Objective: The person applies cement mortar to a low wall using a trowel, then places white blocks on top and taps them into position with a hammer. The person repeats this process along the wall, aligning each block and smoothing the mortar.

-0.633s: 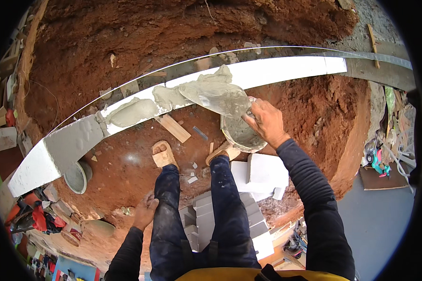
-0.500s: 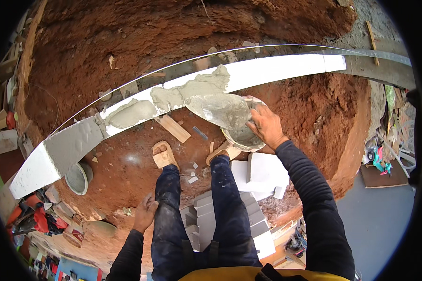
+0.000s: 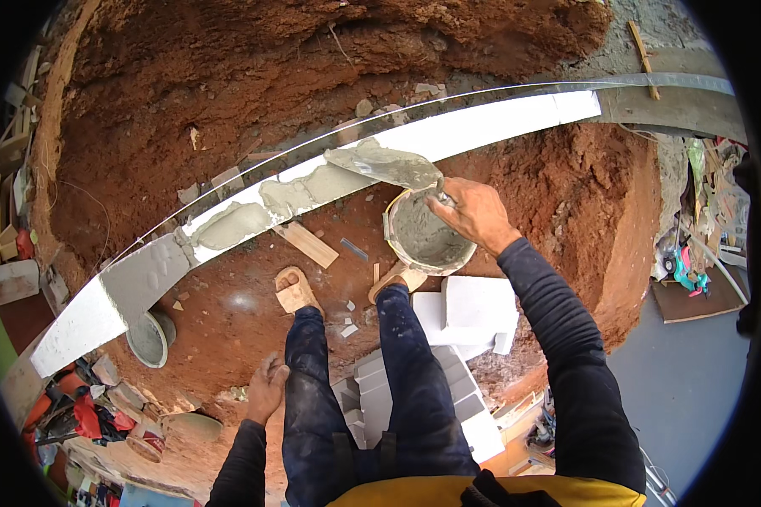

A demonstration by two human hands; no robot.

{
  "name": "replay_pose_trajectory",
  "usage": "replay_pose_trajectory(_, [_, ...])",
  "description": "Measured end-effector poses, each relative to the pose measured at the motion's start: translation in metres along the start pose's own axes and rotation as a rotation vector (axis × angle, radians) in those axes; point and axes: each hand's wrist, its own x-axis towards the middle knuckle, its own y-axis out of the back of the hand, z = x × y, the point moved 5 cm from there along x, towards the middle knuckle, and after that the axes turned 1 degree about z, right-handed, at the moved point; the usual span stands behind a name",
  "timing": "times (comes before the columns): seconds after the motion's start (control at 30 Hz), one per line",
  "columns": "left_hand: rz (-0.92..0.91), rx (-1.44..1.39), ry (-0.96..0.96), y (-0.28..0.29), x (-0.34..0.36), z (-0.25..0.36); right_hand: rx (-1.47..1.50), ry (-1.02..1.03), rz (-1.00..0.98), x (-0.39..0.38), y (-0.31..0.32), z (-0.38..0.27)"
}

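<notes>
My right hand (image 3: pixel 480 218) grips a trowel (image 3: pixel 397 169), its mortar-smeared blade tilted over the top of a row of white blocks (image 3: pixel 490 123). Wet grey mortar (image 3: pixel 232 225) coats the middle stretch of that row, left of the blade. Just below the trowel stands a bucket (image 3: pixel 390 230) with grey mortar (image 3: pixel 431 232) inside. My left hand (image 3: pixel 267 385) hangs beside my left knee, its fingers loosely bent and apart, holding nothing. One grey-faced block (image 3: pixel 148 275) sits higher on the left part of the row.
A taut white string (image 3: pixel 338 125) runs along the row's far side. A wooden offcut (image 3: pixel 309 245) lies in front of the row. White blocks (image 3: pixel 479 302) are stacked by my right foot. A second bucket (image 3: pixel 150 340) stands at the left. Red earth (image 3: pixel 228 76) rises behind.
My right hand has drawn the trowel up and back from over the bucket, and its blade now rests over the mortar's right end. More of the bucket's mortar shows.
</notes>
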Motion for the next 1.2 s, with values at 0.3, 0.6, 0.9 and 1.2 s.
replay_pose_trajectory(0.3, [0.007, -0.007, 0.023, 0.006, 0.004, -0.030, -0.152, 0.053, 0.181, -0.017, -0.013, 0.049])
replay_pose_trajectory(0.6, [0.005, 0.146, -0.001, 0.000, 0.005, -0.009, -0.214, -0.287, -0.156, -0.138, -0.039, 0.136])
replay_pose_trajectory(0.9, [-0.119, 0.146, 0.057, -0.066, 0.012, 0.011, -0.092, -0.568, -0.340, -0.125, -0.229, 0.204])
replay_pose_trajectory(1.2, [-0.152, 0.254, 0.147, -0.041, -0.008, -0.010, 0.534, -0.755, -0.796, -0.137, -0.271, 0.159])
